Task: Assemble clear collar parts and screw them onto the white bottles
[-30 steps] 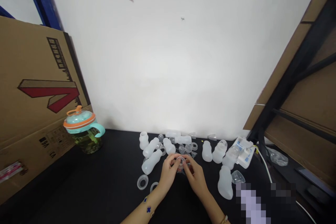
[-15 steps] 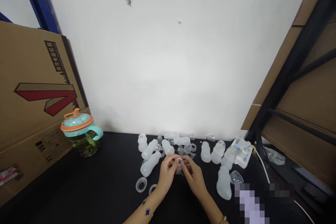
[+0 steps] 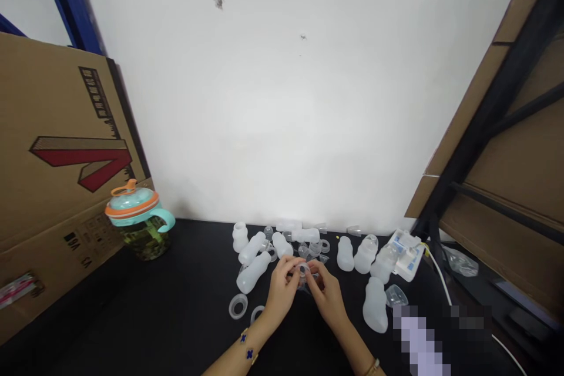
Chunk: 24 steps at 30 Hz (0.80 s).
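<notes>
My left hand and my right hand meet at the middle front of the black table. Between their fingertips they pinch a clear bottle collar ring; a see-through piece shows just below it, too covered by fingers to make out. Beside my left wrist lie a loose collar ring and a second ring, partly hidden by the arm. Frosted baby bottles lie behind my left hand, among them a near bottle. Clear nipples and rings are scattered just beyond my fingers.
To the right stand or lie several more bottles, a clear cap and a white power strip with a cable. A lidded jug stands at left by a cardboard box. A white wall closes the back.
Both hands stay in nearly the same place with the ring, whose opening now shows more clearly between the fingers. The whole view has shifted slightly.
</notes>
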Each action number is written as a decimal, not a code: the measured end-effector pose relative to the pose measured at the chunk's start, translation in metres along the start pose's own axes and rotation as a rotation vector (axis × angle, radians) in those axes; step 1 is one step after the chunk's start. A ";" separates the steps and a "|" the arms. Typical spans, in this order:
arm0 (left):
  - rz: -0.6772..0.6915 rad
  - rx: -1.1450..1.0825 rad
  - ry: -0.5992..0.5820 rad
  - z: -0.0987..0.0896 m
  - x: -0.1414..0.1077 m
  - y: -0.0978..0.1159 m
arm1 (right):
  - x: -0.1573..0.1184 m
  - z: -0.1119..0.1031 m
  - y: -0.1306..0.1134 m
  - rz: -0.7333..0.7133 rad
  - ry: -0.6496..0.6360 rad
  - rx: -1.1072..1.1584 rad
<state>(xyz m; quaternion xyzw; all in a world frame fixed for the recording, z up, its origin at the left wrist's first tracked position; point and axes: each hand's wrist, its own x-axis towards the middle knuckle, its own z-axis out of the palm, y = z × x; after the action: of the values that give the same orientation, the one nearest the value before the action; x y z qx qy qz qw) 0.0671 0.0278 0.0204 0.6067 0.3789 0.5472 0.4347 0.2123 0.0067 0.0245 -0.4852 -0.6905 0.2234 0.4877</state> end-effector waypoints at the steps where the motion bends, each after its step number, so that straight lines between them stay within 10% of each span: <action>1: 0.002 -0.008 0.005 0.000 0.000 -0.001 | 0.000 0.000 0.000 0.001 -0.001 -0.001; 24: -0.140 -0.173 0.021 0.001 0.004 -0.008 | -0.001 0.001 0.011 0.045 -0.029 0.003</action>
<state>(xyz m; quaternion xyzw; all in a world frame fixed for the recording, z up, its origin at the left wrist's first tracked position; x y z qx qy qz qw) 0.0690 0.0345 0.0141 0.5334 0.3762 0.5523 0.5186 0.2158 0.0109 0.0153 -0.4965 -0.6861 0.2423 0.4733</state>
